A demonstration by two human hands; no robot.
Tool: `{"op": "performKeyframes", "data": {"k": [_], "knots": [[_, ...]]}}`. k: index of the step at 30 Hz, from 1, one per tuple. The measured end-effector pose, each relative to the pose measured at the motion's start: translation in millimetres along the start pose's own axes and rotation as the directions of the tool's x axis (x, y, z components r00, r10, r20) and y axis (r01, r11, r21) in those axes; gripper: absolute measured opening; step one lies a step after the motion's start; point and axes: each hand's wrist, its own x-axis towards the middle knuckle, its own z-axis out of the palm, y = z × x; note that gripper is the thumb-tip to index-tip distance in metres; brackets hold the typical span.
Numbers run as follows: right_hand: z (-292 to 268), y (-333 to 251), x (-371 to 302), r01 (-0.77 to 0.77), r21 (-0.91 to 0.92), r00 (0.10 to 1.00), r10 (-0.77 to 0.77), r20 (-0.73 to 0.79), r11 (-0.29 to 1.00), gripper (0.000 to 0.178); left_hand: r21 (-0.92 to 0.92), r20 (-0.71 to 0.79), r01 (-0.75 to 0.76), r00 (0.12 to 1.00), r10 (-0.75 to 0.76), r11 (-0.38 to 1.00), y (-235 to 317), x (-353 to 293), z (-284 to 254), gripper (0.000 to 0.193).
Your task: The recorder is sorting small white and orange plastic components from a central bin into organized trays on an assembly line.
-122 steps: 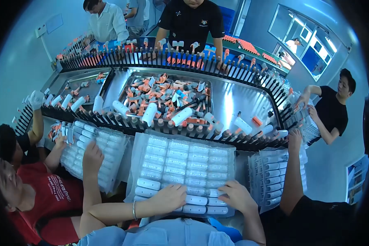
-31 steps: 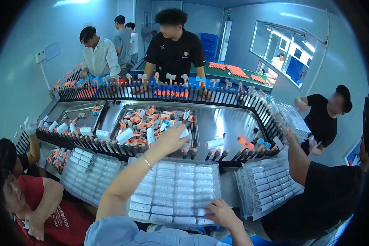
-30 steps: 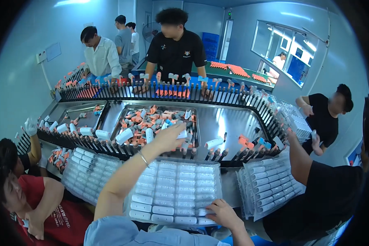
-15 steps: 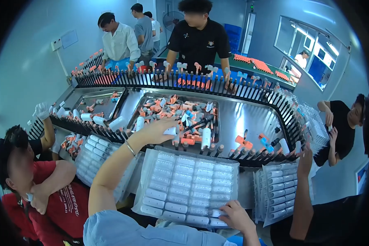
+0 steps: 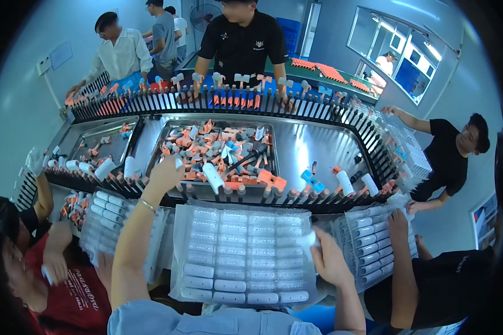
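My left hand (image 5: 165, 175) reaches over the near row of black pegs, its fingers closed on a small white piece, mostly hidden, that looks like a white plastic shell (image 5: 178, 163). Right of it, another white shell (image 5: 212, 177) leans on a peg, and an orange part (image 5: 272, 179) sits farther along. My right hand (image 5: 332, 258) is raised over the right edge of the clear blister tray (image 5: 179, 245), pinching a blurred white shell (image 5: 309, 240). White shells (image 5: 229, 285) fill the tray's nearest pockets; the pockets farther up look see-through.
Behind the pegs, a metal pan (image 5: 274, 162) holds a heap of orange, grey and blue parts. More blister trays (image 5: 374, 245) lie to the right and left. Co-workers sit close on both sides; a person in black (image 5: 243, 44) stands across the peg loop.
My right hand has lifted a white shell off the tray's near right corner. My left hand has moved left along the pegs. The view has shifted, and parts on the near pegs sit farther left.
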Motion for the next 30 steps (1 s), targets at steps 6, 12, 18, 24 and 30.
{"op": "performKeyframes", "data": {"k": [6, 12, 18, 24, 30], "knots": [[34, 6, 79, -0.229, 0.11, 0.922, 0.252, -0.294, 0.967, 0.032, -0.04, -0.099, 0.239, 0.965, -0.242, 0.97, -32, -3, -4, 0.047], [73, 22, 158, -0.311, 0.049, 0.882, 0.308, -0.356, 0.949, 0.037, -0.38, -0.461, -0.049, 0.876, -0.143, 0.924, 32, -96, -75, 0.033], [108, -24, 210, -0.321, -0.243, 0.946, 0.324, -0.032, 0.915, 0.035, -0.494, -0.074, -0.207, 0.978, 0.196, 0.844, 67, -211, -93, 0.016], [135, -30, 194, 0.194, -0.471, 0.954, -0.278, -0.114, 0.861, 0.058, -0.292, 0.181, -0.283, 0.922, 0.343, 0.914, 85, -235, -73, 0.027], [105, -78, 64, 0.425, 0.116, 0.844, -0.439, 0.308, 0.898, 0.016, -0.251, 0.286, -0.275, 0.895, 0.343, 0.928, 74, -226, -68, 0.026]]}}
